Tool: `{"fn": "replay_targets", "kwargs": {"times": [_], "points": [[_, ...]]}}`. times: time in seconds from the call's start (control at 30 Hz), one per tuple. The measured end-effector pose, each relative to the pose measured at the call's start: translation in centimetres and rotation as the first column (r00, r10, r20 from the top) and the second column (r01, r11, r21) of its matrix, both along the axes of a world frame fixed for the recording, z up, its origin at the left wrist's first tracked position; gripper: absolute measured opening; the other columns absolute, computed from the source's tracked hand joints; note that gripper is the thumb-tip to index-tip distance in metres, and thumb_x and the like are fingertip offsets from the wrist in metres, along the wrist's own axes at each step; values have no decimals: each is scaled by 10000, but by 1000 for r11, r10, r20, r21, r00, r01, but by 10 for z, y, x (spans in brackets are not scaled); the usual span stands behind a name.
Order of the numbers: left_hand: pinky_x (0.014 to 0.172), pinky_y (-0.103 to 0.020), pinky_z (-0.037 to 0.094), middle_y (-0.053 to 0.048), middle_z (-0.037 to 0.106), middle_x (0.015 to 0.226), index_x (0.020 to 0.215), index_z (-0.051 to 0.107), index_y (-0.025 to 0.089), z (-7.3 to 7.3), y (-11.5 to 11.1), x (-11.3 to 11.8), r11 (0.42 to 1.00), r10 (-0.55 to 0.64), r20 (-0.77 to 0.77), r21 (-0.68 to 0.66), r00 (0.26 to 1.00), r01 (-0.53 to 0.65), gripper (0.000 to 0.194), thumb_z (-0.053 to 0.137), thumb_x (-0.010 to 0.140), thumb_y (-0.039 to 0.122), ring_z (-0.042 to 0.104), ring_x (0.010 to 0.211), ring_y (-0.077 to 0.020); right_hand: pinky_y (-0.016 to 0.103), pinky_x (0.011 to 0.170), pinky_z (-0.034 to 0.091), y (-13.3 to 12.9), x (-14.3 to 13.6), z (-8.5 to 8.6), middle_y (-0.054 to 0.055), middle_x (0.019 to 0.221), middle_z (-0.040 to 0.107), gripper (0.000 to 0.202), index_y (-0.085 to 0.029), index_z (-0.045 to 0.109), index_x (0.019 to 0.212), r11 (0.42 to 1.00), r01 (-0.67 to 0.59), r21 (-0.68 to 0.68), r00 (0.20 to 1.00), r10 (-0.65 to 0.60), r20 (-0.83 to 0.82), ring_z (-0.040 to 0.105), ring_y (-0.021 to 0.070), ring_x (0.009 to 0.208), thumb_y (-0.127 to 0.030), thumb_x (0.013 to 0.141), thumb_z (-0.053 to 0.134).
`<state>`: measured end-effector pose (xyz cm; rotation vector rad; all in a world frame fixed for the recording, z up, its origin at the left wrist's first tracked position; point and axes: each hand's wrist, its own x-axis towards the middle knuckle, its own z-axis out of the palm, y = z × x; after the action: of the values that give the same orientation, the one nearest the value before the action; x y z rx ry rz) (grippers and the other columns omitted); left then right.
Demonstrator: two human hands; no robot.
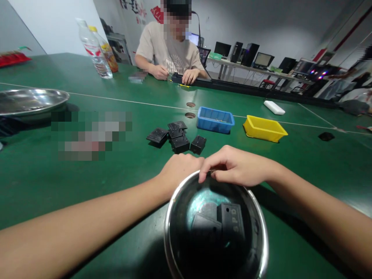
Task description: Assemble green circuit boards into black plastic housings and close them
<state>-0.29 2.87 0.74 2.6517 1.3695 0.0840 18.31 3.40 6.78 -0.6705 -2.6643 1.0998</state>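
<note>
Right hand (235, 166) is partly curled, thumb and index finger at the far rim of the metal bowl (167, 232); whether it grips the rim cannot be determined. Left hand (184, 166) lies behind the rim, fingers hidden; its opening and hold cannot be determined. Bowl position: directly before the person, two black boxes (236, 224) inside. Beyond both hands, loose black housings (180, 144) rest on the green table (130, 170), near a blue bin (215, 126). Yellow bin (266, 133): right of the blue one. Co-worker (171, 50): far side.
</note>
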Motion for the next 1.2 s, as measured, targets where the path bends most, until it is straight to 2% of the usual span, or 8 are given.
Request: {"fn": "replay_targets", "kwargs": {"times": [0.23, 0.4, 0.5, 0.63, 0.77, 0.9, 1.03, 1.2], "points": [[671, -382, 545, -118, 754, 841, 878, 730, 185, -2, -1, 1, 999, -22, -63, 35, 998, 24, 354, 472, 970, 409, 733, 788, -318, 327, 875, 500, -42, -5, 24, 81, 1077, 672, 145, -198, 732, 937, 899, 108, 424, 990, -137, 38, 618, 208, 994, -109, 855, 653], [644, -390, 535, -101, 721, 712, 925, 727, 199, -4, 1, 3, 998, 47, -101, 35, 994, -43, 392, 393, 994, 394, 727, 726, -316, 344, 772, 499, -76, -24, 22, 60, 896, 685, 283, -197, 714, 894, 940, -20, 339, 955, -83, 285, 622, 218, 817, -436, 774, 806], [654, -392, 533, -102, 716, 700, 920, 724, 202, -6, 2, 4, 998, 57, -109, 44, 992, -53, 399, 379, 1003, 383, 731, 737, -317, 340, 736, 488, -81, -32, 11, 72, 836, 696, 255, -175, 711, 909, 945, -84, 316, 933, -37, 358, 632, 230, 781, -370, 767, 792], [677, -376, 532, -106, 734, 754, 936, 725, 200, -3, 1, 3, 998, 59, -100, 19, 993, -57, 384, 408, 1003, 406, 734, 775, -304, 269, 735, 481, -65, -20, 23, 20, 925, 721, 167, -210, 706, 960, 981, -50, 188, 982, 14, 191, 642, 178, 820, -226, 794, 713], [682, -360, 528, -106, 749, 835, 965, 720, 200, 0, 0, 3, 999, 24, -74, -19, 997, -26, 362, 454, 985, 444, 731, 781, -291, 271, 797, 469, -31, 8, 42, 17, 1010, 720, 260, -213, 698, 1066, 944, 181, 278, 976, -207, 67, 642, 172, 884, -168, 822, 621], [656, -370, 518, -101, 712, 715, 889, 712, 182, -3, 1, 3, 999, 50, -74, 13, 996, -49, 406, 397, 1009, 410, 722, 712, -294, 311, 809, 463, 1, 27, 28, 67, 1026, 713, 284, -194, 703, 1085, 872, 261, 414, 871, -398, 287, 641, 230, 933, -208, 814, 618], [641, -359, 509, -97, 709, 709, 849, 706, 181, -4, 1, 3, 999, 49, -68, 13, 996, -48, 382, 421, 1004, 384, 722, 694, -285, 326, 838, 468, 18, 31, 6, 103, 1046, 717, 243, -168, 728, 1050, 917, 190, 349, 777, -358, 518, 648, 258, 973, -229, 842, 617], [632, -357, 511, -92, 701, 695, 856, 708, 183, -4, 1, 2, 999, 39, -53, 19, 998, -38, 383, 418, 1008, 383, 719, 677, -280, 317, 823, 450, 14, 25, 8, 113, 961, 728, 333, -154, 748, 900, 914, 191, 357, 834, -343, 432, 657, 228, 893, -326, 1003, 482]]}}
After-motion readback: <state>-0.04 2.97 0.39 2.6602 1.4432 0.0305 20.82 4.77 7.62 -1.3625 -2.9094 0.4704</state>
